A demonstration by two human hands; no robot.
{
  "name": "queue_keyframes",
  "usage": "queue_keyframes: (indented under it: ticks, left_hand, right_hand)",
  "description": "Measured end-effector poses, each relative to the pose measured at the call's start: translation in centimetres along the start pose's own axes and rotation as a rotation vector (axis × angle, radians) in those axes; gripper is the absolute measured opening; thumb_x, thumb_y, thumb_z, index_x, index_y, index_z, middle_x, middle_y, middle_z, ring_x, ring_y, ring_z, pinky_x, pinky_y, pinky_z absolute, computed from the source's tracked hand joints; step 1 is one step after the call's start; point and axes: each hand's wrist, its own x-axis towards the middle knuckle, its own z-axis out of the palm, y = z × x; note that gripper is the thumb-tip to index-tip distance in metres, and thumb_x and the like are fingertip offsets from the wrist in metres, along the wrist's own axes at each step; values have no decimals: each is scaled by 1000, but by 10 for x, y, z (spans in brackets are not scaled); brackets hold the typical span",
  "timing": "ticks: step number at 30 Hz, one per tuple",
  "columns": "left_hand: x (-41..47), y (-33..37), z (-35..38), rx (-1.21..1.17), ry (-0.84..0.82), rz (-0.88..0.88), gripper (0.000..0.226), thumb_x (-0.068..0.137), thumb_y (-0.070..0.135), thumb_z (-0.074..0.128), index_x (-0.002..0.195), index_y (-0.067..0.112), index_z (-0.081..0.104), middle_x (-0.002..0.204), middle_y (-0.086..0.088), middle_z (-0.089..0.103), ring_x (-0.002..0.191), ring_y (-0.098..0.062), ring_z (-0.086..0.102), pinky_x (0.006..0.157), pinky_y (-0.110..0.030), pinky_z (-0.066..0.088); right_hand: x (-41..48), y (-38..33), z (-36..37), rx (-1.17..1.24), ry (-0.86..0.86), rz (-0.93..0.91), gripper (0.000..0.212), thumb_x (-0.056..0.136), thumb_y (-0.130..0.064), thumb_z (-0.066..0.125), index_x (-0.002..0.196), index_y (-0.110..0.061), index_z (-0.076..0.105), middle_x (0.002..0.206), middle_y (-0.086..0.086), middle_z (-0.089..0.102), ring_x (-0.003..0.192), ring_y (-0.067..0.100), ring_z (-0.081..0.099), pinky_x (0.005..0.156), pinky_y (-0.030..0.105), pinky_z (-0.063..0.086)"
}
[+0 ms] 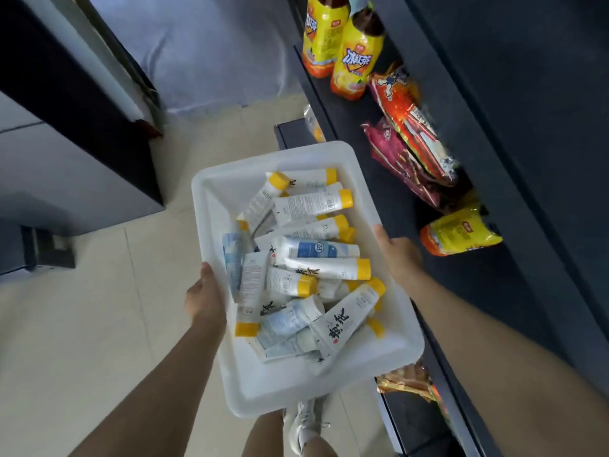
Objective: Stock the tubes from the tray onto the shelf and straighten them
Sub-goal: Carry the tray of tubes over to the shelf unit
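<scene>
White tray (257,384), full of tubes (329,272), is up in the air by the shelf (487,308) on the right. The left hand (204,291) holds its left rim; the right hand (398,258) holds its right rim. I think it is best to keep it flat, so no tubes slide out.

I see the left forearm (155,374) and right forearm (478,341) bare; at lower centre a bare leg (263,437); beside it one pale grey laced sneaker (304,420).
</scene>
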Motion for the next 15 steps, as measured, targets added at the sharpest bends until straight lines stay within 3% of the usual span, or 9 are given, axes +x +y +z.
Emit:
queue_keyframes:
  ticks: [3,7,9,15]
  left_hand:
    - [15,8,17,-34,-32,-31,46,94,51,38,97,9,58,95,-10,56,87,-29,52,81,-34,40]
    - [40,6,40,-68,-53,-44,48,93,53,39,96,9,58,94,-10,57,90,-30,54,85,-36,43]
    - [50,3,51,-94,-54,-57,51,93,54,39,101,8,60,93,-7,59,91,-30,55,86,-36,43]
    - [51,0,55,-87,-50,-34,45,94,54,36,91,12,53,75,0,53,83,-27,52,77,-30,39]
  right_hand:
    - [22,-4,2,-26,22,-24,67,93,-63,26,63,-10,53,75,11,56,79,29,54,66,32,36]
    - [48,-4,10,-53,26,-70,66,95,-59,26,57,-9,48,63,7,51,65,25,50,54,33,30]
    - [62,-2,18,-49,48,-86,68,96,-58,27,58,-7,50,61,7,51,66,26,50,56,34,31]
    - [72,5,27,-68,79,-120,70,96,-57,26,57,-5,49,59,7,48,63,25,46,61,33,30]
